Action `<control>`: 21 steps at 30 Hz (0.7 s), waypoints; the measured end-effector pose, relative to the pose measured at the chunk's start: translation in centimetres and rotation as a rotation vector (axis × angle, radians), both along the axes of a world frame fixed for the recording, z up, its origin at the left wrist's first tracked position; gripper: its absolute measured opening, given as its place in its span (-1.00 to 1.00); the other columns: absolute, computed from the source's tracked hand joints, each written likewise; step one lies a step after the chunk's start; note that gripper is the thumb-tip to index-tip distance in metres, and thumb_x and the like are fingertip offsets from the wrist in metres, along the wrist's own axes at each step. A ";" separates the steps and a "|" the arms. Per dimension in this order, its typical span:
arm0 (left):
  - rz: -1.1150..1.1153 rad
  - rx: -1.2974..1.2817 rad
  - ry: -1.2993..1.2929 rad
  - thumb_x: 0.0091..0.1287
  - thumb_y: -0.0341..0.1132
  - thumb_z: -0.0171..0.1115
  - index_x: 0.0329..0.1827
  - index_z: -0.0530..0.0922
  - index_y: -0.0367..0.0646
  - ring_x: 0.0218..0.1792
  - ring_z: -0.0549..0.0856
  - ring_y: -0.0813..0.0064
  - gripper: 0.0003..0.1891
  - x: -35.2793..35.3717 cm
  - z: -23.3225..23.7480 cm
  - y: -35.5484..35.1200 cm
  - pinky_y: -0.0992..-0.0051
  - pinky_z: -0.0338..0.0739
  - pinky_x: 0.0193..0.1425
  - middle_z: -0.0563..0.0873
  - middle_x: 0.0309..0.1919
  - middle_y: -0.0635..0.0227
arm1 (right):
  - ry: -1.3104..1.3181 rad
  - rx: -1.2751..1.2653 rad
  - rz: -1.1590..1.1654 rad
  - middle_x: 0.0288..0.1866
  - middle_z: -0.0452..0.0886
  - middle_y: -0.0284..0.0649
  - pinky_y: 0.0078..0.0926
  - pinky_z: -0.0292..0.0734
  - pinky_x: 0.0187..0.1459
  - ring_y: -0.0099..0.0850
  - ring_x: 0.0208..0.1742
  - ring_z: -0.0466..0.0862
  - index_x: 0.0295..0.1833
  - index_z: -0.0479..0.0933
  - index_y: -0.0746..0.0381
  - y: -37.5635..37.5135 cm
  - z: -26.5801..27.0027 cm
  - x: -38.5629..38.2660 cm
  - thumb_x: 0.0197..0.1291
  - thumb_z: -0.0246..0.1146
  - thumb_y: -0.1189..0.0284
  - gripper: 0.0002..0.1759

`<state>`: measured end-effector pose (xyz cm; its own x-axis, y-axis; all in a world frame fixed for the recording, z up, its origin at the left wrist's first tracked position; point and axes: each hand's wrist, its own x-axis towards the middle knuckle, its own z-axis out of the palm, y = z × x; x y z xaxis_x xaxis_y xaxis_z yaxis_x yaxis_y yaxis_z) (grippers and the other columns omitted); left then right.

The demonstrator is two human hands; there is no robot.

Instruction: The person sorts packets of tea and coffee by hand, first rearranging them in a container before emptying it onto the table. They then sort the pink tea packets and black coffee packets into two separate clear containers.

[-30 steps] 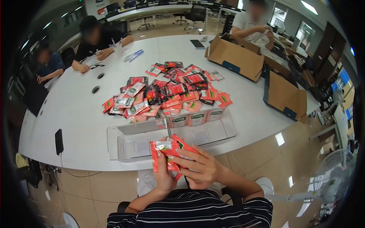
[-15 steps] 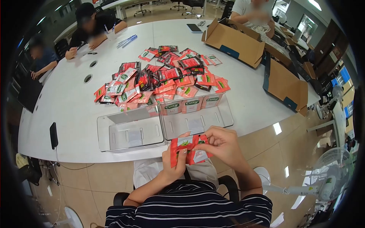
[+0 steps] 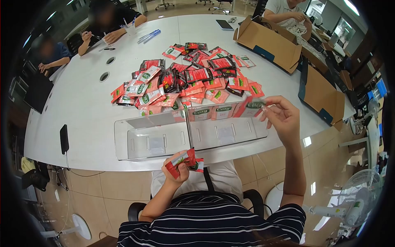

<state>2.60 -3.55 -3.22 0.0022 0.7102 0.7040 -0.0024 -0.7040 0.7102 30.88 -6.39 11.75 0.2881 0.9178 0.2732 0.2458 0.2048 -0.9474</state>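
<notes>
At the tray point(image 3: 173, 142) edge, one sachet point(image 3: 252, 108)

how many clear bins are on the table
2: the left bin at the near table edge, beyond the left hand, and the right bin beside it, under the right hand. None looks hidden.

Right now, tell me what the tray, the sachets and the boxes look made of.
Tray: clear hard plastic, probably acrylic; the table shows through. Sachets: glossy printed film or foil; they glint. Boxes: brown matt cardboard, folded flaps.
</notes>
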 end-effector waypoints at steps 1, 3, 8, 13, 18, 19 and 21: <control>0.015 -0.015 -0.018 0.36 -0.14 0.14 -0.11 0.62 -0.46 -0.52 0.74 0.34 -0.58 0.0 -0.1 0.0 0.50 0.57 -0.42 0.73 -0.49 0.10 | -0.005 0.004 0.022 -0.23 0.63 -0.21 -0.72 0.51 -0.48 -0.59 -0.35 0.67 -0.08 0.53 0.46 0.2 -0.4 0.6 0.20 0.26 0.65 -0.82; 0.021 -0.015 0.026 0.35 -0.15 0.15 -0.13 0.62 -0.49 -0.50 0.73 0.35 -0.57 -0.4 -0.8 0.0 0.51 0.58 -0.40 0.73 -0.47 0.09 | -0.015 0.004 0.061 -0.23 0.64 -0.21 -0.70 0.54 -0.46 -0.57 -0.32 0.69 -0.07 0.53 0.45 0.4 -1.1 1.4 0.19 0.26 0.65 -0.81; 0.020 -0.094 -0.031 0.34 -0.15 0.17 -0.16 0.61 -0.52 -0.51 0.73 0.35 -0.56 0.0 -0.5 0.1 0.51 0.58 -0.40 0.72 -0.49 0.07 | -0.222 -0.237 0.017 -0.23 0.65 -0.23 -0.67 0.59 -0.38 -0.55 -0.27 0.71 -0.10 0.57 0.33 0.6 -1.1 1.2 0.16 0.27 0.66 -0.82; 0.017 -0.120 0.027 0.33 -0.15 0.18 -0.23 0.62 -0.51 -0.56 0.71 0.33 -0.57 -0.5 -1.4 -0.1 0.51 0.57 -0.44 0.70 -0.54 0.11 | -1.005 -0.109 -0.090 -0.36 0.60 -0.35 -0.47 0.49 -0.38 -0.42 -0.37 0.55 -0.26 0.56 0.18 1.6 -2.4 1.6 0.01 0.38 0.52 -0.83; 0.058 -0.059 0.053 0.32 -0.12 0.18 -0.29 0.64 -0.47 -0.67 0.67 0.33 -0.56 -0.2 -0.8 0.2 0.52 0.51 -0.54 0.67 -0.64 0.16 | -1.179 0.047 -0.168 -0.39 0.52 -0.42 -0.43 0.46 -0.36 -0.39 -0.28 0.49 -0.34 0.52 0.12 2.0 -2.6 1.6 -0.09 0.42 0.47 -0.79; 0.037 -0.074 0.061 0.32 -0.12 0.17 -0.30 0.64 -0.47 -0.67 0.67 0.33 -0.56 -0.2 -0.7 0.3 0.53 0.50 -0.55 0.67 -0.64 0.17 | -1.200 0.060 -0.172 -0.37 0.51 -0.43 -0.43 0.47 -0.36 -0.40 -0.26 0.50 -0.34 0.51 0.12 2.2 -2.7 1.8 -0.11 0.43 0.47 -0.78; -0.007 -0.108 0.078 0.32 -0.12 0.17 -0.31 0.64 -0.47 -0.67 0.66 0.34 -0.56 -0.4 0.0 0.1 0.53 0.49 -0.55 0.66 -0.64 0.17 | -1.212 0.058 -0.189 -0.34 0.49 -0.43 -0.44 0.47 -0.34 -0.40 -0.23 0.50 -0.33 0.51 0.11 2.5 -2.8 1.7 -0.14 0.45 0.46 -0.75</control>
<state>2.22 -3.47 -3.24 0.0595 0.7815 0.6210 0.0512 -0.6237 0.7800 32.54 -3.89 8.99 -0.0537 0.8666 0.4961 0.9916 0.1049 -0.0760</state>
